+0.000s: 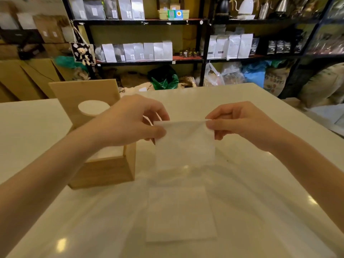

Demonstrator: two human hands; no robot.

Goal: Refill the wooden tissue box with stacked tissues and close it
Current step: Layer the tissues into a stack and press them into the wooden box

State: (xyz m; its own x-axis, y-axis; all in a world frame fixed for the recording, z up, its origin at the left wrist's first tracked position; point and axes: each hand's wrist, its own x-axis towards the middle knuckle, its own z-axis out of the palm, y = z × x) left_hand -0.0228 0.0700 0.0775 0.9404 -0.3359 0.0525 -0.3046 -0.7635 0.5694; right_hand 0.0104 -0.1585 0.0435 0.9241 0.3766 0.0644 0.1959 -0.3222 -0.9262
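Observation:
A white tissue (185,146) hangs in the air above the table, pinched at its top corners by both hands. My left hand (130,121) grips its upper left corner, my right hand (240,123) its upper right corner. Below it a stack of white tissues (180,211) lies flat on the white table (260,202). To the left stands the wooden tissue box (109,170), open, with white tissue visible inside. Its lid (85,95), with a round hole, stands upright behind it. My left forearm crosses over the box's top.
Black shelves (139,22) with white and dark bags line the back wall. Cardboard boxes (28,79) stand at the left, plastic bags and sacks on the floor beyond the table's far edge.

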